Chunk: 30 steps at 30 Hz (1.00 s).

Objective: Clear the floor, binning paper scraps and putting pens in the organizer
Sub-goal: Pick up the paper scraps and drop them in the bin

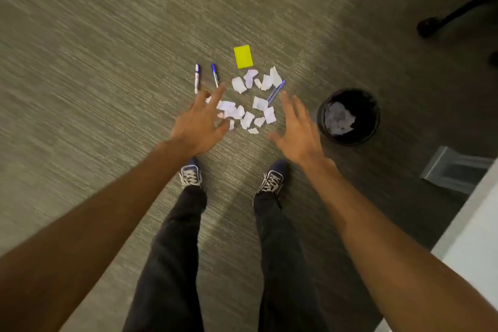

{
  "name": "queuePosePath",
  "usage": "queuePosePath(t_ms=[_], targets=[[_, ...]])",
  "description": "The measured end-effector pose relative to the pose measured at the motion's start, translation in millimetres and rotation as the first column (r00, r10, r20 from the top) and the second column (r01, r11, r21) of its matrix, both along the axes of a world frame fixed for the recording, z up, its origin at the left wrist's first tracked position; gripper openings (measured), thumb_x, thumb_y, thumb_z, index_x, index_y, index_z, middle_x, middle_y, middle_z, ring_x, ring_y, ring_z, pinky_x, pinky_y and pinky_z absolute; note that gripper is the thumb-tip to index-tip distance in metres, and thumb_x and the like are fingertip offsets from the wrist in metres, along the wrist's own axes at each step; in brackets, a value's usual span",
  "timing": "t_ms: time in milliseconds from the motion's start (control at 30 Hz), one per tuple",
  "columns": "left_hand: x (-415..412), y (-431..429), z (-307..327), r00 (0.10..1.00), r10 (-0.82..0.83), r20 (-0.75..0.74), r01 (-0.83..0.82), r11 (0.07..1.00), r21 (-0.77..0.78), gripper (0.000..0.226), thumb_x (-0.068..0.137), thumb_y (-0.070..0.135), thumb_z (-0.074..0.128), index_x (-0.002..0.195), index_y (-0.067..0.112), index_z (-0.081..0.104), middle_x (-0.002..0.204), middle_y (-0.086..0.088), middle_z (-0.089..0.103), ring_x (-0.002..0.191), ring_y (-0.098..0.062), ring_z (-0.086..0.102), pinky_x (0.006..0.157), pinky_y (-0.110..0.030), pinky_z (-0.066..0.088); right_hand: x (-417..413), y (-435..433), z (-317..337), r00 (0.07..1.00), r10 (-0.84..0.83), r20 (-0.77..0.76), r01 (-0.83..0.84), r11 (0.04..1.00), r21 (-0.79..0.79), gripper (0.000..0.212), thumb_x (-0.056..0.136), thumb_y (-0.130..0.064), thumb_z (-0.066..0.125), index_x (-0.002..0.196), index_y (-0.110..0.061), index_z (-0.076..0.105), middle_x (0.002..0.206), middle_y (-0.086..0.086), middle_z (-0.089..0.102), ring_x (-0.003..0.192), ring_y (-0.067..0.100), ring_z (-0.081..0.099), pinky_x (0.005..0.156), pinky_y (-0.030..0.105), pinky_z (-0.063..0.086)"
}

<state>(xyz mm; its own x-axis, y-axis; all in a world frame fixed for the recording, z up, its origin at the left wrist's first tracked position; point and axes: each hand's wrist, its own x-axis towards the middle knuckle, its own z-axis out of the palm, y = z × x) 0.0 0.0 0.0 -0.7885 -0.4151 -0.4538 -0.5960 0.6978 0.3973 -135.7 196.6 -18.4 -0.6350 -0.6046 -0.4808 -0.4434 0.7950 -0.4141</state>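
**Both hands reach empty toward the scraps**

The paper scraps look feather-light, limp and crumpled — likely to flutter or slip off the carpet if pinched singly, so I judge a two-handed scoop from the outer edges of the pile the better hold. The pens are stiff and slim, best taken mid-barrel.

The left hand and right hand are both spread wide, fingers splayed, holding nothing. The scraps lie between and just beyond them. A marker and a blue pen lie just past the left fingertips; another pen lies just beyond the right fingertips, touching the scraps. The bin stands close outside the right hand — some paper already inside. A yellow note lies farther out.
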Motion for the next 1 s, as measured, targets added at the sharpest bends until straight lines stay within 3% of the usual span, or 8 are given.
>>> queuePosePath(t_ms=[167, 333, 567, 667, 833, 1000], targets=[[1, -8, -119, 0.987, 0.074, 0.141, -0.093, 0.987, 0.131, 0.082, 0.090, 0.045, 0.062, 0.158, 0.027, 0.020, 0.146, -0.015, 0.038, 0.122, -0.042, 0.054, 0.094, -0.058, 0.050, 9, -14, -115, 0.994, -0.051, 0.097, 0.040, 0.993, 0.109, 0.111, 0.079, -0.038, 0.081, 0.159, -0.026, 0.005, 0.164, 0.010, 0.014, 0.147, 0.035, 0.025, 0.110, 0.055, 0.034], [6, -9, -247, 0.969, 0.079, 0.234, -0.142, 0.953, 0.267, 0.090, 0.084, 0.045, 0.074, 0.157, 0.030, 0.023, 0.158, -0.017, 0.023, 0.141, -0.041, 0.037, 0.110, -0.058, 0.040, 13, -14, -245, 0.981, -0.145, 0.125, 0.122, 0.977, 0.177, 0.123, 0.070, -0.045, 0.086, 0.158, -0.029, 0.002, 0.163, 0.017, 0.003, 0.148, 0.039, 0.017, 0.113, 0.053, 0.033], [0, -10, -419, 0.924, 0.062, 0.378, -0.165, 0.954, 0.249, 0.120, 0.073, 0.051, 0.085, 0.159, 0.039, 0.003, 0.167, -0.018, -0.002, 0.151, -0.046, 0.016, 0.117, -0.060, 0.032, 1, -28, -410, 0.981, -0.151, 0.124, 0.122, 0.969, 0.217, 0.140, 0.061, -0.048, 0.091, 0.156, -0.035, -0.011, 0.162, 0.023, -0.005, 0.148, 0.045, 0.012, 0.112, 0.059, 0.032], [-8, -9, -466, 0.925, 0.063, 0.375, -0.162, 0.958, 0.238, 0.129, 0.068, 0.046, 0.090, 0.160, 0.036, 0.001, 0.164, -0.024, 0.002, 0.151, -0.046, 0.018, 0.118, -0.056, 0.031, -7, -36, -456, 0.986, -0.145, 0.081, 0.126, 0.970, 0.206, 0.143, 0.058, -0.057, 0.089, 0.156, -0.036, -0.013, 0.163, 0.023, -0.010, 0.150, 0.045, 0.007, 0.113, 0.059, 0.031], [-21, -4, -508, 0.950, 0.117, 0.290, -0.161, 0.978, 0.134, 0.129, 0.069, 0.035, 0.092, 0.160, 0.034, 0.000, 0.156, -0.027, 0.016, 0.143, -0.049, 0.030, 0.112, -0.056, 0.038, -10, -47, -499, 0.991, -0.127, -0.049, 0.136, 0.958, 0.254, 0.149, 0.048, -0.071, 0.085, 0.155, -0.037, -0.014, 0.162, 0.028, -0.002, 0.149, 0.045, 0.016, 0.110, 0.059, 0.035], [-31, 2, -518, 0.948, 0.185, 0.259, -0.222, 0.967, 0.124, 0.127, 0.073, 0.020, 0.091, 0.161, 0.031, 0.000, 0.159, -0.028, 0.011, 0.144, -0.050, 0.028, 0.112, -0.056, 0.039, 3, -65, -511, 0.991, -0.100, -0.093, 0.122, 0.953, 0.277, 0.149, 0.046, -0.067, 0.088, 0.155, -0.036, -0.008, 0.160, 0.024, 0.010, 0.146, 0.042, 0.020, 0.098, 0.061, 0.045]])
